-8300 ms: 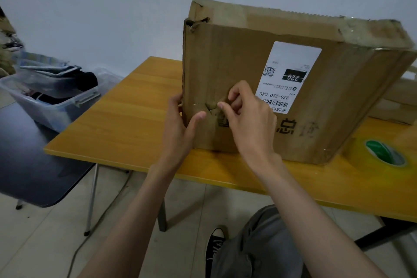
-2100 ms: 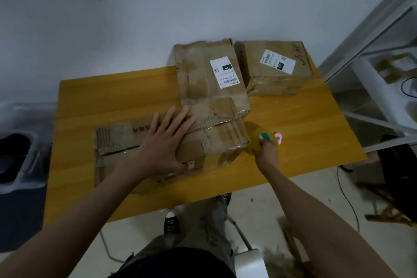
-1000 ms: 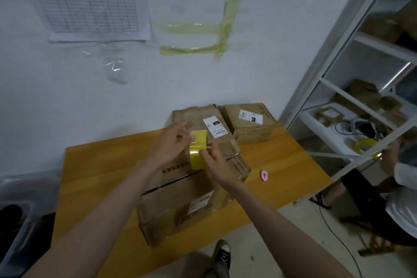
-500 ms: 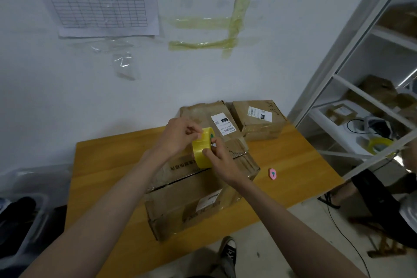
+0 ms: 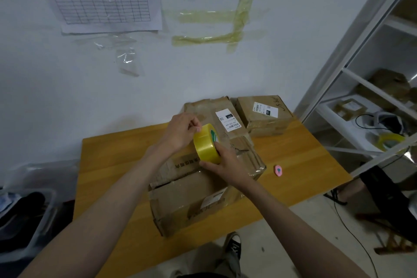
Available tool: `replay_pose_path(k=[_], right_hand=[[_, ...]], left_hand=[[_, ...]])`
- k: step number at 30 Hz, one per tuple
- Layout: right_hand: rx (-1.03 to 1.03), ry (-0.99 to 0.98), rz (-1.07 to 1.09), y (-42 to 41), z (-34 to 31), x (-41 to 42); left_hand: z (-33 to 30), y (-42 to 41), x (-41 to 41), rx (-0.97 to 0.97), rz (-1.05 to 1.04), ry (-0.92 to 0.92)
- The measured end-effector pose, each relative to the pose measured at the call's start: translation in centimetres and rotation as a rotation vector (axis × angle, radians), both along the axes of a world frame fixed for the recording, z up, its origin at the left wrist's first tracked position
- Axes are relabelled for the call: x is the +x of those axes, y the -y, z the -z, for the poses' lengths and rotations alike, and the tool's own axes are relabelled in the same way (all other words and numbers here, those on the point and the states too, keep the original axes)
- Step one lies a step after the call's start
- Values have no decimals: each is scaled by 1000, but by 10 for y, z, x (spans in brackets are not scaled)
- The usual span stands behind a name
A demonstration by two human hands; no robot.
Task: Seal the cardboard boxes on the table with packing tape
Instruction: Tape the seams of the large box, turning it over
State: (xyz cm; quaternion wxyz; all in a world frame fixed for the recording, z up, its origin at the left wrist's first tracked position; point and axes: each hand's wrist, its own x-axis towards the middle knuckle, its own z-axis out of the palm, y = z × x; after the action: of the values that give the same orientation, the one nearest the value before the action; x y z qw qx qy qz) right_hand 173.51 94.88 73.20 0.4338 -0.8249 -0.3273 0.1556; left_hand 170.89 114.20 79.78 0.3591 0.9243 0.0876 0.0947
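Head view: right hand [image 5: 228, 165] grips the glossy yellow tape roll [image 5: 206, 143]; left hand [image 5: 180, 131] pinches its rim.

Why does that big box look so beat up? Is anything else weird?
The big brown cardboard box nearest the person is crumpled and torn, its top flaps gaping along the seam. Odder: strips of yellowish packing tape are stuck straight onto the white wall.

A yellow roll of packing tape [image 5: 206, 143] stands on edge above three worn brown cardboard boxes [image 5: 203, 189] crowding the wooden table's [image 5: 108, 165] far-right corner.
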Motion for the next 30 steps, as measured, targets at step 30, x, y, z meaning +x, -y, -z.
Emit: replay_pose_path(k=[30], right_hand=[[-165, -44, 419, 134, -41, -1]], left_hand=[[22, 85, 92, -306, 262, -406]])
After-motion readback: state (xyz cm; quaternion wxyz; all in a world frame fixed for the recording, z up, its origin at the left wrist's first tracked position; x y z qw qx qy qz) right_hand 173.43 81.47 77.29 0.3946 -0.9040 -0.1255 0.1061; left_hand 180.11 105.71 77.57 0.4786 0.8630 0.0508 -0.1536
